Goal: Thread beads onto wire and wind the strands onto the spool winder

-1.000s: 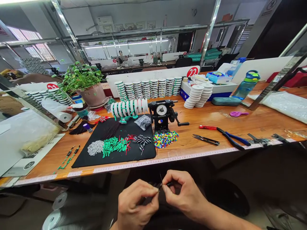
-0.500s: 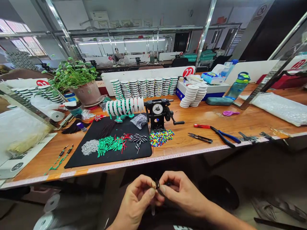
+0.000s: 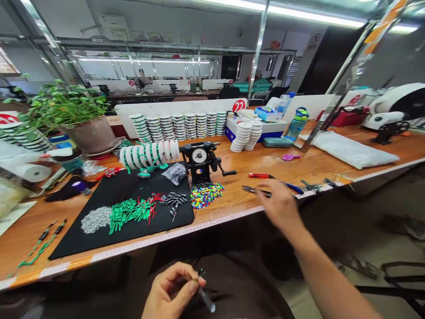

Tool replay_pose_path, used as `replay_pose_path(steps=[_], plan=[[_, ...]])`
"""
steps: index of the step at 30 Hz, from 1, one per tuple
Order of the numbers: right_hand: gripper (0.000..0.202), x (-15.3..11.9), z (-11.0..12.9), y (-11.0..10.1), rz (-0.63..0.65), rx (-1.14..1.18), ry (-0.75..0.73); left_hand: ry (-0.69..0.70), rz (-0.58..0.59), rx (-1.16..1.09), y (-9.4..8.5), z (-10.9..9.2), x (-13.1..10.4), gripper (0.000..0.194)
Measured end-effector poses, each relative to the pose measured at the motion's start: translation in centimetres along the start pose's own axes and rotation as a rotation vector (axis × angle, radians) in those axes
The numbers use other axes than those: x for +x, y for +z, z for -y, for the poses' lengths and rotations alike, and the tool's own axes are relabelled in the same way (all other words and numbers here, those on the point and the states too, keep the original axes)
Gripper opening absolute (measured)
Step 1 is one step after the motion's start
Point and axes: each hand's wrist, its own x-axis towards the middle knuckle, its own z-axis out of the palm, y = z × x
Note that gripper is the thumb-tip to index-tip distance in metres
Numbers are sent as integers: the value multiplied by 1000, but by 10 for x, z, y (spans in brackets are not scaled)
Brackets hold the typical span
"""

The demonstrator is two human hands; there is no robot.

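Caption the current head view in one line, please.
Right hand at the black snips, left hand pinching a small piece below the bench edge.

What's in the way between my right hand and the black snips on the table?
Nothing visible: your right hand is right at the snips, its fingers overlapping their right end in this view. The pliers are partly hidden behind the hand, and the red tool lies beyond the snips, so neither blocks it.
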Motion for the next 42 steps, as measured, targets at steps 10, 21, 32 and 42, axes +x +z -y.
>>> replay_pose_path(steps=[10, 21, 32, 42], plan=[[29, 24, -115, -27, 172, -536, 75, 513, -107, 259, 3, -21, -2, 12], [45, -63, 79, -20, 1172, 1418, 774, 512, -172, 92, 4, -11, -8, 12], [50, -74, 115, 5, 1462, 1410, 945, 683, -125, 102, -1, -10, -2, 12], [49, -73, 117, 7, 1490, 1309, 1023, 776, -27, 255, -10, -8, -1, 16]])
